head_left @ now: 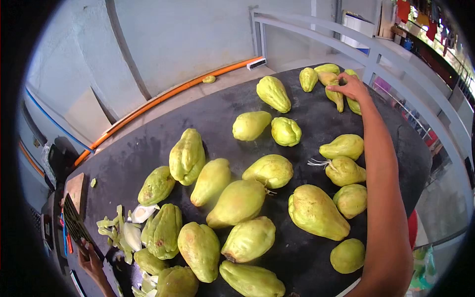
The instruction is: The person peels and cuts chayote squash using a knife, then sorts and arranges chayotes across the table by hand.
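Note:
My right hand (350, 88) reaches to the far right of the dark table (222, 148), its thumb and fingers closed round the upper part of a small yellow-green chayote (335, 99). Other small chayotes lie against it, one of them partly behind the hand. At the lower left my left hand (90, 261) grips a dark, flat, ribbed object (74, 222) by its lower end. Near that hand lie green peelings (116, 230) and pale peeled pieces (142, 213).
Several large chayotes (237, 203) spread over the middle and front of the table. A wooden board (75, 190) lies at the left edge. Behind run an orange pipe (168, 94) and a grey metal railing (316, 29). One small chayote (209, 79) lies beyond the table.

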Motion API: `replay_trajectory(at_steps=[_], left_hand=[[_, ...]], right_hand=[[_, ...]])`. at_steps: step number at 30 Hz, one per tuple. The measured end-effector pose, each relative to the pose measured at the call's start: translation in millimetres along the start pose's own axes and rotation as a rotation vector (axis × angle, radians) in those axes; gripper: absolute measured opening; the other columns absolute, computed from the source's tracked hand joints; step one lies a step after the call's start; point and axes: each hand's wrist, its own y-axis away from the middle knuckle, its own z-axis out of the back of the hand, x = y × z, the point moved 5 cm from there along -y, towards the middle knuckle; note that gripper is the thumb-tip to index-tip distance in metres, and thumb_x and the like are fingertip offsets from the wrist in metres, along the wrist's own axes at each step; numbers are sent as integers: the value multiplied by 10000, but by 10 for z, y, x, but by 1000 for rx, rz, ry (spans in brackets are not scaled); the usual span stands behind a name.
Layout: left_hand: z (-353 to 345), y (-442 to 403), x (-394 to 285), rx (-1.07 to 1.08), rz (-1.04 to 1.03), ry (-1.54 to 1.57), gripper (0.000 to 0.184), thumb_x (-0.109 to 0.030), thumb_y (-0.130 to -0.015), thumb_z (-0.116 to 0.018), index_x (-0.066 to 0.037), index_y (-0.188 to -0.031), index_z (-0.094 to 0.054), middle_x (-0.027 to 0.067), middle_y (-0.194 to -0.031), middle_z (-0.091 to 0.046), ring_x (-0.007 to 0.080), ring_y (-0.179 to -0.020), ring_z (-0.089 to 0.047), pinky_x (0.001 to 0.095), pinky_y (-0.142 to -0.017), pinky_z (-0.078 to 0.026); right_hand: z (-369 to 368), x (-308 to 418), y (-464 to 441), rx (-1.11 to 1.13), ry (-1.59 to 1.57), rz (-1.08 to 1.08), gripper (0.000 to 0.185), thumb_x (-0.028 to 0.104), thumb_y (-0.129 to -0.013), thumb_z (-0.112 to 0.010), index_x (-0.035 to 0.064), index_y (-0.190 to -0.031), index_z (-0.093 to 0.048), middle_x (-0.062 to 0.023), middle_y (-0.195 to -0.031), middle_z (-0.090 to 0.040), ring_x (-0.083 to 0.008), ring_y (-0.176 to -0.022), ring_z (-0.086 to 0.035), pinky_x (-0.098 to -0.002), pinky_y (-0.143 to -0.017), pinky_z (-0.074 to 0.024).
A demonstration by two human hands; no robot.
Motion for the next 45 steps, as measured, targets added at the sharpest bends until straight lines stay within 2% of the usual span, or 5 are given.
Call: replay_trajectory(at_steps=[11, 19, 32, 37, 45], left_hand=[[-435, 251, -771, 157, 116, 344, 245, -48, -983, -683, -3, -1223, -675, -57, -861, -585, 13, -669, -396, 209, -573, -272], [-433, 478, -1638, 265, -12, 427, 333, 80, -905, -688, -68, -796, -410, -56, -776, -281, 91, -730, -289, 240, -678, -328], [-26, 632, -1591, 291, -129, 662, 150, 10, -971, -665, 20, -1119, -644, -55, -870, -516, 34, -750, -399, 200, -650, -306], [-62, 568, -1557, 311, -114, 582, 281, -3, -981, -684, 37, -1258, -669, -48, -915, -591, 16, -789, -485, 167, -698, -396], [-11, 386, -1244, 294, -75, 495, 325, -115, -1032, -653, 10, -1332, -667, -47, -975, -672, -14, -645, -399, 196, -502, -252]], right_hand=[[-204, 604, 814, 379, -449, 269, 609, 560, -771, -868, 67, -1108, -749, -47, -925, -706, -171, -889, -638, -333, -821, -506], [-226, 1697, 1667, 537, -420, 524, 541, 500, -863, -810, 72, -1188, -756, -122, -1151, -749, -232, -1107, -668, -390, -995, -494], [474, -874, 3797, -429, -1676, -172, 693, 725, -967, -515, 216, -1410, -675, -51, -1450, -623, -169, -1382, -514, -367, -1074, -421], [1034, 350, 3741, -551, -655, 284, 429, 292, -1007, -682, 79, -1379, -664, -119, -1432, -634, -261, -1378, -542, -395, -1184, -376], [1030, 903, 4479, -131, -245, 470, 604, 503, -895, -772, 268, -1435, -635, -110, -1509, -566, -324, -1465, -464, -410, -1210, -341]])
